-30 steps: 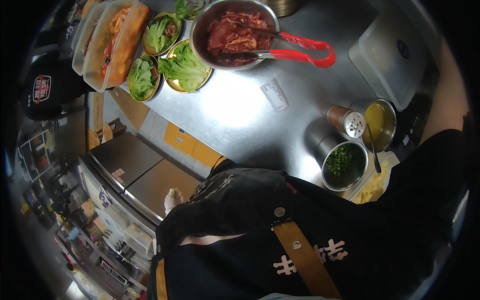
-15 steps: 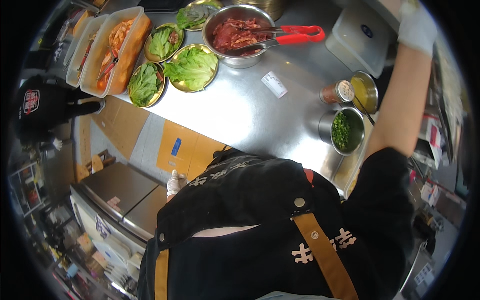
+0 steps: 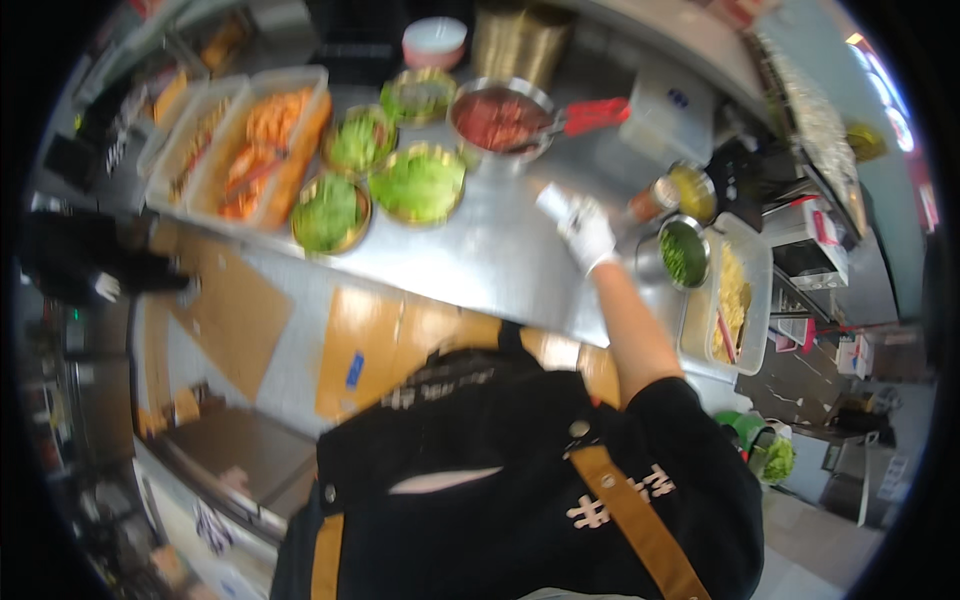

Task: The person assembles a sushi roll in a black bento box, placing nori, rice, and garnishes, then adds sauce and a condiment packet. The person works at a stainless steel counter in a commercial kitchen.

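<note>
Our gloved right hand [image 3: 588,234] touches a white label-like slip [image 3: 550,200] at the steel counter [image 3: 497,252]; blur keeps us from telling whether it grips. We judge it light, flimsy, best pinched by an edge. Our left hand is unseen.

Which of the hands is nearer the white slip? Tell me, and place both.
Right. The right hand is at the slip's near end, seemingly touching it; the left hand is out of view.

On the worktop [image 3: 490,245], lettuce plates [image 3: 364,216] stand between tubs [image 3: 300,165] on the left and a meat bowl [image 3: 482,150] on the right. A paper slip [image 3: 551,201] is before the bowl, left of the shaker [image 3: 655,198].
</note>
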Available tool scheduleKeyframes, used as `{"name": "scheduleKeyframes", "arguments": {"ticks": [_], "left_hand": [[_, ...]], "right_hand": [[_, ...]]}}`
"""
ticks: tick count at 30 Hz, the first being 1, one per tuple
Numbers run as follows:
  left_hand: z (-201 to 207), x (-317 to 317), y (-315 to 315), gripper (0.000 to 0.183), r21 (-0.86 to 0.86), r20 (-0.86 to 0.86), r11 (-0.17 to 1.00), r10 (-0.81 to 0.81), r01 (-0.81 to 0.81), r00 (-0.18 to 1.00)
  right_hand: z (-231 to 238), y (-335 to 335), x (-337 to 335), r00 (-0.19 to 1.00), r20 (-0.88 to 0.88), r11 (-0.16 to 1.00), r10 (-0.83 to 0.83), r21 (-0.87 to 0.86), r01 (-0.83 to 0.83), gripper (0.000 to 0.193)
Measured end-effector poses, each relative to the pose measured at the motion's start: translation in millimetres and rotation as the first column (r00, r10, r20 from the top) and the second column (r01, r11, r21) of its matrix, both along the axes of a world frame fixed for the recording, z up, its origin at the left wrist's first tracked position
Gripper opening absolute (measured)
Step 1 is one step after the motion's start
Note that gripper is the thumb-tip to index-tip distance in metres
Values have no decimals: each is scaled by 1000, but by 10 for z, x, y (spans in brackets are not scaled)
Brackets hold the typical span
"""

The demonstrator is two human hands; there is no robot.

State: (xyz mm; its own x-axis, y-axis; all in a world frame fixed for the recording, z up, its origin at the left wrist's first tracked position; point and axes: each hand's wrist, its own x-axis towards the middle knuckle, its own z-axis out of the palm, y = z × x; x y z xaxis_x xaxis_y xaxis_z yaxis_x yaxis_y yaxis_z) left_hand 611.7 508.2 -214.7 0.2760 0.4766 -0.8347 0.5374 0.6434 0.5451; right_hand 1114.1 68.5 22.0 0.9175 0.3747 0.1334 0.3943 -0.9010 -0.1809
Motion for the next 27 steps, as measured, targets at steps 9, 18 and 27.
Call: {"name": "scheduleKeyframes", "arguments": {"ticks": [9,18,27], "left_hand": [[-20,607,192,26,10,-16,996,-92,92,996],[147,1385,-153,23,58,-59,988,-142,145,988],[617,1131,-818,20,202,-160,976,-53,85,986]], "right_hand": [[1027,-248,-216,945,-107,751,-308,583,311,35],[2482,-1139,1554,956,17,560,-294,813,158,24],[2723,-1922,4260,799,219,809,-560,353,470,37]]}}
